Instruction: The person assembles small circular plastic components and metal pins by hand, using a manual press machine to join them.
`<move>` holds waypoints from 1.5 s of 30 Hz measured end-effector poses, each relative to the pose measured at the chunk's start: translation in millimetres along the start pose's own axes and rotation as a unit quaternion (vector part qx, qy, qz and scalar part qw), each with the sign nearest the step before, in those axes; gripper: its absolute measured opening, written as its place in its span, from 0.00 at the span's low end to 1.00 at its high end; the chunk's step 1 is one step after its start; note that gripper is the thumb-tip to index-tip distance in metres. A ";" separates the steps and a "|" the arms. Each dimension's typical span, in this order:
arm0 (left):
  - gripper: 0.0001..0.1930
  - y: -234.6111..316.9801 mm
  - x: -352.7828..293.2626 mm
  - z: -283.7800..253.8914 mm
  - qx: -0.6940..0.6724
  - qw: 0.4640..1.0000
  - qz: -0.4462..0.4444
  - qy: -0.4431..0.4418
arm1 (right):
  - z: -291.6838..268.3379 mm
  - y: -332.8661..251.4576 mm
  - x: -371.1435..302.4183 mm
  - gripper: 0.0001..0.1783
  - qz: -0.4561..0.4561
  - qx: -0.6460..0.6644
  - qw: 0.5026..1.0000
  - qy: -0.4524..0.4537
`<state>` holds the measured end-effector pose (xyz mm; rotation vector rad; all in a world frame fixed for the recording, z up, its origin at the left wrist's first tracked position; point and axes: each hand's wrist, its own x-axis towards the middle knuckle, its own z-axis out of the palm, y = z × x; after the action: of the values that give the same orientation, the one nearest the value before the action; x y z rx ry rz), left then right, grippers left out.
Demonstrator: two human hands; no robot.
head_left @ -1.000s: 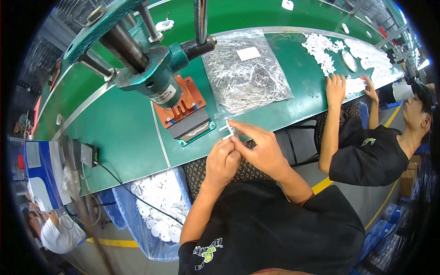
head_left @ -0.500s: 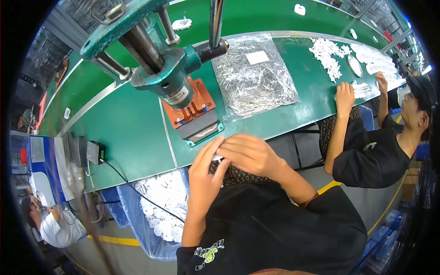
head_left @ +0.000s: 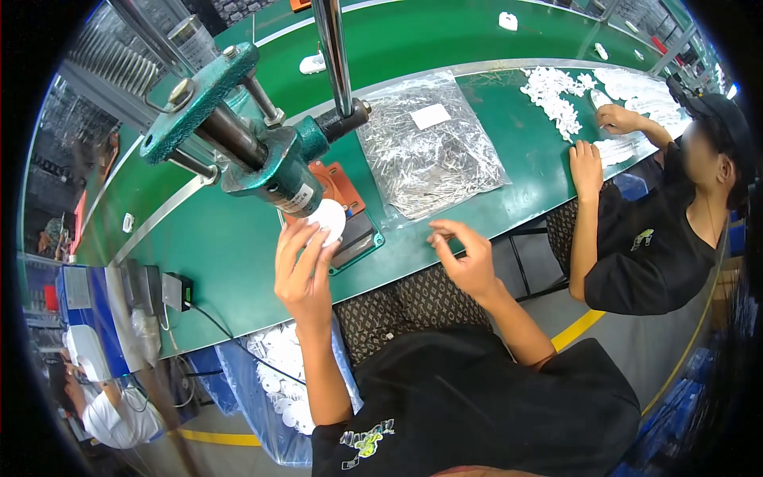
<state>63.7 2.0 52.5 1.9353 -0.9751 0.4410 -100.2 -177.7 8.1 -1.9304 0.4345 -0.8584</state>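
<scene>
My left hand (head_left: 304, 266) is closed on a white round plastic disc (head_left: 327, 221), its fingers on the disc's lower left edge. The disc is held tilted in front of the green bench press (head_left: 274, 171), over the orange block (head_left: 340, 184) and the dark grey block (head_left: 356, 236) at its base. Apart from it, my right hand (head_left: 469, 258) hovers above the bench's near edge, fingers bent and thumb apart from the forefinger, with nothing visible in it. A clear bag of thin metal pins (head_left: 433, 159) lies on the bench beyond my right hand.
Below the bench edge, a blue-lined bin (head_left: 238, 389) holds several white discs (head_left: 282, 362). To the right, a co-worker (head_left: 652, 246) handles small white parts (head_left: 556, 99) on the bench. A black cable (head_left: 214, 310) runs from a small box (head_left: 176, 291) towards the bin.
My hands have parted. The left has carried the white disc forward and left to the press; the right has moved slightly right. The co-worker's far hand has moved left onto the parts.
</scene>
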 end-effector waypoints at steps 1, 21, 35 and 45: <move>0.09 -5.0 3.4 3.9 -0.005 1.000 0.018 -0.004 | 3.4 -2.3 2.3 0.12 -0.002 0.002 1.000 0.000; 0.31 -9.0 33.2 16.6 0.039 0.998 0.031 -0.045 | -15.5 -231.4 198.7 0.17 -0.342 0.258 0.904 -0.013; 0.31 -37.3 22.7 22.7 0.008 0.998 -0.035 -0.053 | -36.7 -121.7 46.9 0.16 -0.353 0.282 0.877 -0.164; 0.25 -2.2 1.7 1.5 0.140 0.983 0.117 0.027 | 6.7 -96.8 107.0 0.40 -0.334 0.165 0.928 -0.012</move>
<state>66.4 0.6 51.5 2.0502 -1.1593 0.7981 -26.5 -191.5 131.5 -1.7718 -0.4008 -1.2412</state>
